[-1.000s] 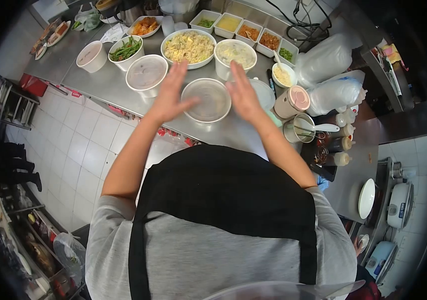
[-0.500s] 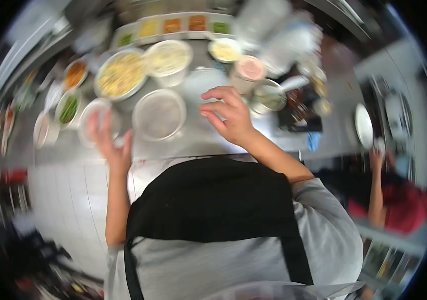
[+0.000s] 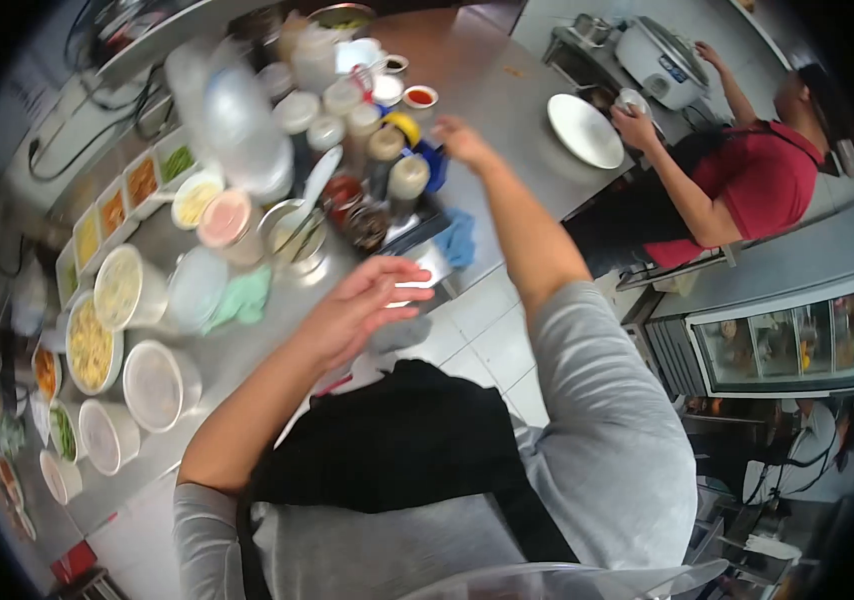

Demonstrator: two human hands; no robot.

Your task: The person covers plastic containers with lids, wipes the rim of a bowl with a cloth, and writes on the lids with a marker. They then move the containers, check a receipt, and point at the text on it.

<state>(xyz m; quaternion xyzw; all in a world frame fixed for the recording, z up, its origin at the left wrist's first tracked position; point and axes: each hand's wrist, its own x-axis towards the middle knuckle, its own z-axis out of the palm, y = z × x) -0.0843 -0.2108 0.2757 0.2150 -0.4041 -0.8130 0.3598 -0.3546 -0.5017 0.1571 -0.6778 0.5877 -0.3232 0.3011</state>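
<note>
Fingers apart and empty, my left hand (image 3: 372, 308) hovers past the counter's front edge, near the black tray of bottles and jars (image 3: 417, 235). My right hand (image 3: 464, 143) reaches out over the counter (image 3: 487, 85), beside a blue item with a yellow band (image 3: 403, 127); its fingers are partly curled, and whether they touch anything is unclear. Left of the tray is a metal pot (image 3: 292, 240) with a white-handled utensil in it. A blue cloth (image 3: 457, 238) hangs at the counter edge.
A white oval plate (image 3: 585, 131) lies at the counter's right end. A co-worker in red (image 3: 772, 185) stands beyond it, near a rice cooker (image 3: 662, 62). White tubs (image 3: 162, 386), a food bowl (image 3: 94, 345) and a green cloth (image 3: 239, 300) are on the left.
The view has turned right, so the tubs now appear further left. My left hand has come across to near the tray, and my right hand has stretched out past the bottles.
</note>
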